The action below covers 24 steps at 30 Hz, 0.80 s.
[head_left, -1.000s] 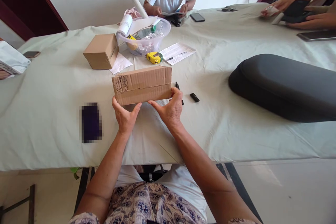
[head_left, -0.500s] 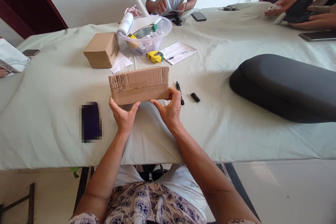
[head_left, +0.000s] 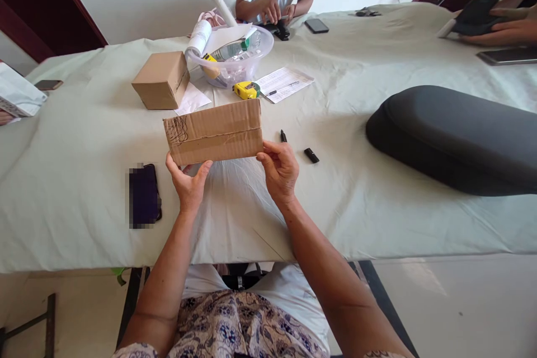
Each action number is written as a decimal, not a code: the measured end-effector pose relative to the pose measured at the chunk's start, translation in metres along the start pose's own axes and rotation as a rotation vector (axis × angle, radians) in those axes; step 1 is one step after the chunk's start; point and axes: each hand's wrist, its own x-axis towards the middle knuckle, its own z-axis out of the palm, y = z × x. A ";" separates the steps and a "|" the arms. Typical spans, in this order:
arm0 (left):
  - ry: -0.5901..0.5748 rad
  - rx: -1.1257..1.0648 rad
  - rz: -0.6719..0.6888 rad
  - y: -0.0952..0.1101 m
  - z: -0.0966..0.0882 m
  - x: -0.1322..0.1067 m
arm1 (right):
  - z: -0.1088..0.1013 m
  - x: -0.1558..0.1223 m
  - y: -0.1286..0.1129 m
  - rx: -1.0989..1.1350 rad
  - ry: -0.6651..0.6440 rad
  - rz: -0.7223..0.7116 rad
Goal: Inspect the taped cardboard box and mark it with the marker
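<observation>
A brown cardboard box (head_left: 216, 131) with black pen scribbles at its left end is held up in front of me, its right side tilted slightly higher. My left hand (head_left: 187, 182) grips its lower left corner, thumb along the bottom edge and the other fingers partly hidden behind. At the lower right corner my right hand (head_left: 280, 170) is closed on the box edge, thumb and fingers together. Just beyond my right hand lies an uncapped black marker (head_left: 283, 136), mostly covered by that hand. Its black cap (head_left: 311, 155) rests to the right on the cloth.
Behind the held box are another cardboard box (head_left: 157, 79), a plastic basin (head_left: 262, 53) of odds and ends, a yellow tape measure (head_left: 245, 90) and a printed sheet (head_left: 289, 81). A dark phone (head_left: 144, 196) lies left, a large black padded seat (head_left: 453, 140) right. Two other people's hands work across the table.
The box has shifted left and tilted, right end up. My right thumb has moved from its bottom edge to the right corner. The hand now covers more of the marker.
</observation>
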 end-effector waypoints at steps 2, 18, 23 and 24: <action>-0.022 -0.038 0.000 0.001 -0.001 0.001 | -0.002 0.001 -0.005 -0.063 0.030 -0.027; 0.135 -0.064 -0.082 -0.018 -0.021 0.033 | -0.009 -0.003 -0.018 0.200 -0.550 0.104; 0.137 -0.096 -0.093 -0.020 -0.021 0.034 | -0.014 0.004 -0.017 -0.035 -0.414 -0.048; 0.127 -0.096 -0.093 -0.020 -0.020 0.033 | -0.015 0.006 -0.016 -0.088 -0.356 -0.099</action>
